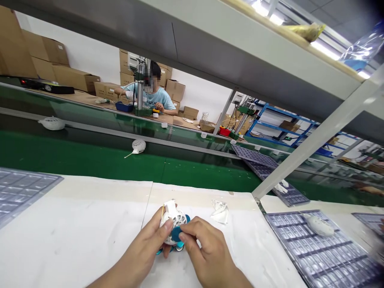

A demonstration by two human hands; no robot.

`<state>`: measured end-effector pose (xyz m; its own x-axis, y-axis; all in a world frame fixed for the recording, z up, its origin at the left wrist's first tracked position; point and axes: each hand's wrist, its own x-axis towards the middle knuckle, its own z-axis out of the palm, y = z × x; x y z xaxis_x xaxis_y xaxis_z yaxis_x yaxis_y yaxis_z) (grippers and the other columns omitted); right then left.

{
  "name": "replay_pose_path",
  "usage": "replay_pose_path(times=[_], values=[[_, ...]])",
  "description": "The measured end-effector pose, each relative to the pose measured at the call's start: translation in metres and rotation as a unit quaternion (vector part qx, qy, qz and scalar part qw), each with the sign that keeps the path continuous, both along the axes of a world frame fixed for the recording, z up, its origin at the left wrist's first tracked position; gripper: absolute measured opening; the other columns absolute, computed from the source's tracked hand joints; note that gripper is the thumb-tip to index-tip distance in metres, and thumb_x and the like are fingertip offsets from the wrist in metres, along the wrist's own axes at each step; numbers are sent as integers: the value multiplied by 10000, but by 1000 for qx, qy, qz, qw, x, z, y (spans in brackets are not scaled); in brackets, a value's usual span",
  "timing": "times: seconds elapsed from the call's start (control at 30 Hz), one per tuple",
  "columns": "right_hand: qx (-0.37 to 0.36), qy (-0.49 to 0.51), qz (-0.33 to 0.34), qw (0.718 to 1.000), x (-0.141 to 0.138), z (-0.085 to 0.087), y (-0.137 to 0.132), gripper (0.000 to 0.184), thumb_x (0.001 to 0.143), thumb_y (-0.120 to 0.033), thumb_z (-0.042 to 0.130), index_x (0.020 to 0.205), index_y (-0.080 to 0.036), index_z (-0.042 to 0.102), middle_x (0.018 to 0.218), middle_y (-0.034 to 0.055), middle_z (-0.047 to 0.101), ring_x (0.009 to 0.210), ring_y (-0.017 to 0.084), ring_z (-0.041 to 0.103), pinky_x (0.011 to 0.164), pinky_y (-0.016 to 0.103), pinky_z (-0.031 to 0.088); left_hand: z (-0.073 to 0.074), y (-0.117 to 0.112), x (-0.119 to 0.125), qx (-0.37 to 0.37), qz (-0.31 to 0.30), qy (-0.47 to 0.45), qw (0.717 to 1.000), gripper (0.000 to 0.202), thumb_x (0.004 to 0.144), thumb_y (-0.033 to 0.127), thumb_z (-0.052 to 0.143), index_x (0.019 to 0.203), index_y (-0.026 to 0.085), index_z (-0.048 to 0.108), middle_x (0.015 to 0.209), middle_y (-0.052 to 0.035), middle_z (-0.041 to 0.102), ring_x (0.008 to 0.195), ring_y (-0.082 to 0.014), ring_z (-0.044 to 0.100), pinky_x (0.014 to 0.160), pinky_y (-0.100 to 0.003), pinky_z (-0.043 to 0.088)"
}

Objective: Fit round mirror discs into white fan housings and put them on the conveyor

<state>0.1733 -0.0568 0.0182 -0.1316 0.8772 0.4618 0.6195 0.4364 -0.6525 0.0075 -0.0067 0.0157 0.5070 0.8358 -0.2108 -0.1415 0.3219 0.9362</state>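
While both hands work low centre of frame, white round vented plastic housing [175, 219] sits just above the white paper-covered bench [90, 236] | left hand [144, 244] clamps it | right hand [207, 250] pinches a flat teal plastic disc [176, 234] against it | tip: steady thumb pressure helps imo

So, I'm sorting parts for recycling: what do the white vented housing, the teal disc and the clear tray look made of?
The white vented housing looks like moulded plastic: matte, with crisp, even slots. The teal disc has a slight sheen and could be plastic or coated metal; the look leaves that open. The clear tray looks like thin formed plastic, glossy, with pressed pockets catching the light.
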Motion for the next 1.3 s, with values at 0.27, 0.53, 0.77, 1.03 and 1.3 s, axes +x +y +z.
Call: replay_pose_path(times=[0.27, 0.53, 0.77, 1.03, 1.3], values=[[-19, -22, -26, 999, 2, 2, 0, 185, 964, -216, 476, 903, -237, 649, 762, 41, 615, 659, 184, 595, 585, 283, 474, 1, 1, -1, 54, -45, 12, 997, 415, 864, 529, 581, 1169, 248, 572, 766, 1, 567, 686, -170, 479, 648, -269, 430], [-184, 256, -69, 946, -7, -9, 6, 326, 802, -437, 702, 1007, -237, 548, 823, 1, 591, 694, 178, 601, 626, 294, 527, -2, 5, -5, 68, -87, -50, 993, 482, 845, 466, 618, 1258, 239, 518, 854, -35, 582, 771, -212, 521, 594, -286, 471], [-254, 468, 116, 839, -24, -11, 5, 553, 841, -600, 616, 1236, -269, 416, 1074, 63, 603, 635, 159, 650, 553, 310, 567, -6, -3, -5, 43, -91, -41, 994, 547, 821, 530, 625, 1275, 241, 523, 879, -40, 612, 706, -187, 499, 600, -293, 450], [-235, 485, 86, 838, -39, -19, 1, 661, 720, -710, 653, 1150, -242, 474, 889, 61, 636, 666, 252, 684, 489, 339, 566, 2, -18, 0, -77, -36, -70, 994, 752, 633, 638, 758, 1215, 217, 536, 670, 17, 565, 543, -126, 451, 517, -254, 320], [-247, 462, 127, 842, -37, -14, 3, 901, 726, -685, 693, 1411, -239, 313, 1007, 79, 646, 624, 178, 630, 556, 311, 534, 3, -11, 8, -105, -6, -166, 980, 456, 742, 468, 729, 1086, 200, 596, 670, 2, 591, 541, -120, 461, 474, -228, 367]])
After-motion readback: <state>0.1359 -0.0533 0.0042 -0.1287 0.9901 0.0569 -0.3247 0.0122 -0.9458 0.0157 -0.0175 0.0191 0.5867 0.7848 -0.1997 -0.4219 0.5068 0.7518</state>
